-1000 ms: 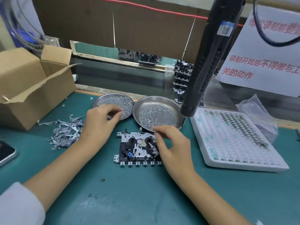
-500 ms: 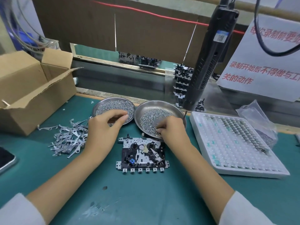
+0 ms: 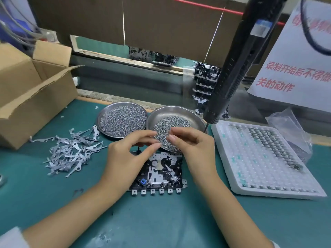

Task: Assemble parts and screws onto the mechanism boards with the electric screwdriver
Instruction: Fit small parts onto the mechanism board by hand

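While the left hand hovers with thumb and forefinger curled toward each other, whether they pinch anything I cannot tell. Beneath both hands lies the mechanism board. The right hand mirrors it, fingertips nearly meeting the left's, its hold equally unclear. Just beyond them sits the screw dish; the electric screwdriver hangs above right.

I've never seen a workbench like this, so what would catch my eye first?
Probably the two hands, left and right, meeting fingertip to fingertip above a small mechanism board at the centre. Behind them sit two metal dishes heaped with tiny screws, and a black electric screwdriver hangs overhead on the right.
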Available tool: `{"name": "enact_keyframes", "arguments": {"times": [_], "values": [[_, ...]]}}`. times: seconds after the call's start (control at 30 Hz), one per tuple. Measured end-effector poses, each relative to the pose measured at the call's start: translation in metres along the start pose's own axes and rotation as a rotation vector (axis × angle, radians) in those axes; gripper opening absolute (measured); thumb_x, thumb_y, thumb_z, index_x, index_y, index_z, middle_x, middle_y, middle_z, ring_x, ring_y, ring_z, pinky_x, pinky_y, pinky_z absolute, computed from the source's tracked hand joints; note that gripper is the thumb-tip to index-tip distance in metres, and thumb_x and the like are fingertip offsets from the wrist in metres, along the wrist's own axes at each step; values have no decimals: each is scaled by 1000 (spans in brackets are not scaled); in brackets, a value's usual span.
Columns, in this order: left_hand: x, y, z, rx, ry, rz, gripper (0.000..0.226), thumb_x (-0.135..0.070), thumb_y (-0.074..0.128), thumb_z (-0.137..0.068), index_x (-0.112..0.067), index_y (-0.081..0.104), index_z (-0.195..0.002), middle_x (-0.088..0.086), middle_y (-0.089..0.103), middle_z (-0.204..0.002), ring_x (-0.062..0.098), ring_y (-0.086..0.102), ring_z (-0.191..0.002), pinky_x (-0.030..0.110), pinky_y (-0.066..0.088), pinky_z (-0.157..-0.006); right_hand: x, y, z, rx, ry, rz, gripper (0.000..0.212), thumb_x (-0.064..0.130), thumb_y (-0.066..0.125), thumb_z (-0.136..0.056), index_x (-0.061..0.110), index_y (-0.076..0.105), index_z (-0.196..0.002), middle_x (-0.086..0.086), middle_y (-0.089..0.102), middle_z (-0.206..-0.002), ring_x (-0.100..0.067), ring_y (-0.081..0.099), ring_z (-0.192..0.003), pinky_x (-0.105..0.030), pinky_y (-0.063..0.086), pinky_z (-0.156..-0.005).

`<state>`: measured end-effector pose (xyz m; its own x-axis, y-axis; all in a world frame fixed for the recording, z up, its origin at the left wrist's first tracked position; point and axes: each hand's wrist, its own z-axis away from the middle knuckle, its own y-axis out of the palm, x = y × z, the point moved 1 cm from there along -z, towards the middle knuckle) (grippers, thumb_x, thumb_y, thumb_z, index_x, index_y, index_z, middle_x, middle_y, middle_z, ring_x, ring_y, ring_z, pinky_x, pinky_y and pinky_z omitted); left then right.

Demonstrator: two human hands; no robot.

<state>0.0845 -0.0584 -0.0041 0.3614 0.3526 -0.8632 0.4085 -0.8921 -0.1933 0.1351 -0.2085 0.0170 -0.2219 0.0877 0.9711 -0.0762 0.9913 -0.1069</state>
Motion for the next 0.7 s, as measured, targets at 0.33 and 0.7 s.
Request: {"name": "enact_keyframes", "arguments": {"times": [0.33,0.7], "values": [[0,4,4,-11,51,41,29,-33,75,-72,-32,67,-100,-19,72,-83,0,68,-85,13,46,-84,8,10,13,86,104,-197,17,-1,75,-75,14,76,-81,-4,75,-79,-12,70,-77,-20,55,-73],[-1,3,3,-20,40,65,24,-32,76,-72,-38,68,-94,-18,73,-82,3,69,-84,26,52,-85,8,12,14,96,90,-282,21,-5,72,-75,16,76,-77,-2,75,-77,-10,70,-74,-17,52,-68]]}}
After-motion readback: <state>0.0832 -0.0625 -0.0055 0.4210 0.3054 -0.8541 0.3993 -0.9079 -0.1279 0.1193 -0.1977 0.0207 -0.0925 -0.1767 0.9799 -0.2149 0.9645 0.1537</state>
